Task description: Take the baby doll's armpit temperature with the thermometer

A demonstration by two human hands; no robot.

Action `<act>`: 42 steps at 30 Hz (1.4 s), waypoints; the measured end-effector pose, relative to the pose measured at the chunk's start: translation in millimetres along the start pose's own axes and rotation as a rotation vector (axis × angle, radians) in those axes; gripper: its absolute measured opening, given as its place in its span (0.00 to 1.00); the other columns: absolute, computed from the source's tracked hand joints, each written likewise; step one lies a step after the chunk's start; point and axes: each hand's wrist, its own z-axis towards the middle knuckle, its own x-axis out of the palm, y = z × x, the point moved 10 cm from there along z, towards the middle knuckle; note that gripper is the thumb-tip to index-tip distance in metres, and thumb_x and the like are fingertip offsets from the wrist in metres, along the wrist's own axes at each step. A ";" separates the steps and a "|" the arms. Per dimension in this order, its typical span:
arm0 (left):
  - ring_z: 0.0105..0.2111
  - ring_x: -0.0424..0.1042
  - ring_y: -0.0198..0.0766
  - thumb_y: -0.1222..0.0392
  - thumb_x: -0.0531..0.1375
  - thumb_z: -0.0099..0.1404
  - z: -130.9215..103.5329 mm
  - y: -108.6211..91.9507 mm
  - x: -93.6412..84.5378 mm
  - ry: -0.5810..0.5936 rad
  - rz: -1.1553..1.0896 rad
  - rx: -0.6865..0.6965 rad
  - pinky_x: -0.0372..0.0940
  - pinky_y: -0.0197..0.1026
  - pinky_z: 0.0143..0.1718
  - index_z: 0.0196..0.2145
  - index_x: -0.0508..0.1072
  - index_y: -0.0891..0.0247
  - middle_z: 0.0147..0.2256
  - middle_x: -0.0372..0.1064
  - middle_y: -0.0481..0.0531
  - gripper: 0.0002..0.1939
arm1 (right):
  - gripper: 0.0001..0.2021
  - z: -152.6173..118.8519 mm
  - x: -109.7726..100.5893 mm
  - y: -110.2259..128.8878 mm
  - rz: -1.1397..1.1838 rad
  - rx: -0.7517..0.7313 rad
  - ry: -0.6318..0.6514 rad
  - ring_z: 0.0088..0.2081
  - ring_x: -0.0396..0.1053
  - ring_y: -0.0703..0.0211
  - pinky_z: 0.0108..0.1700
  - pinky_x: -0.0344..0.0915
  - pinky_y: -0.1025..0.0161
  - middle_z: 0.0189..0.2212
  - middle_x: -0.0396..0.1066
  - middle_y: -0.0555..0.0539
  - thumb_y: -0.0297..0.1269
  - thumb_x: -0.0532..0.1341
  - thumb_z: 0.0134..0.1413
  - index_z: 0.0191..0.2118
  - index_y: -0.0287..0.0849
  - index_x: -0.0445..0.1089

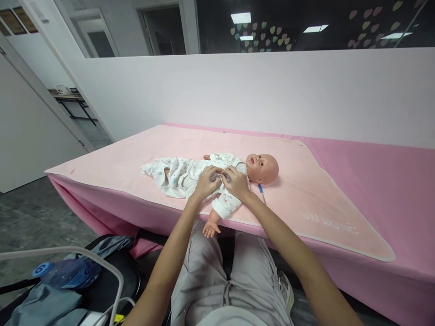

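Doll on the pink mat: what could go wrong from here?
The doll's near arm hangs past the table edge, so a tug on the clothes might drag the doll towards the drop. The blue-capped pen lies beside its head, close to the right hand, and could get knocked or rolled.

Blue-capped bottle (68,273) on black chair (117,283)

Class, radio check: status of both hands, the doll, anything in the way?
Left hand, right hand at front of patterned outfit; grip unclear. Doll on its back, one arm past table edge. Blue-capped pen nearby, clear of fingers.
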 end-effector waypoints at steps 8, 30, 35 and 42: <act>0.42 0.68 0.41 0.67 0.55 0.53 6.7 9.6 4.7 0.134 -0.178 -0.099 0.61 0.43 0.47 0.41 0.72 0.62 0.40 0.71 0.52 0.16 | 0.08 -0.4 3.1 -1.8 0.009 0.008 0.005 0.36 0.68 0.61 0.34 0.60 0.67 0.37 0.72 0.48 0.34 0.54 0.58 0.38 0.44 0.70; 0.39 0.70 0.39 0.61 0.63 0.52 6.1 47.0 12.7 0.337 -0.742 -0.376 0.63 0.40 0.41 0.38 0.73 0.64 0.36 0.72 0.54 0.14 | 0.09 1.2 4.8 -3.5 0.026 0.035 0.021 0.37 0.69 0.61 0.34 0.59 0.67 0.37 0.71 0.48 0.34 0.53 0.59 0.38 0.44 0.70; 0.38 0.70 0.37 0.61 0.63 0.52 6.2 42.1 10.5 0.311 -0.745 -0.345 0.63 0.39 0.40 0.40 0.72 0.62 0.35 0.71 0.52 0.15 | 0.09 0.2 5.3 -3.5 0.006 0.028 0.001 0.37 0.69 0.61 0.34 0.59 0.67 0.37 0.72 0.48 0.35 0.52 0.60 0.39 0.45 0.70; 0.40 0.69 0.40 0.58 0.62 0.53 5.9 43.6 8.0 0.279 -0.710 -0.302 0.62 0.43 0.45 0.32 0.74 0.64 0.36 0.72 0.54 0.09 | 0.10 0.6 2.6 -6.5 -0.005 0.073 -0.029 0.37 0.70 0.59 0.33 0.59 0.67 0.38 0.73 0.48 0.40 0.55 0.58 0.43 0.44 0.68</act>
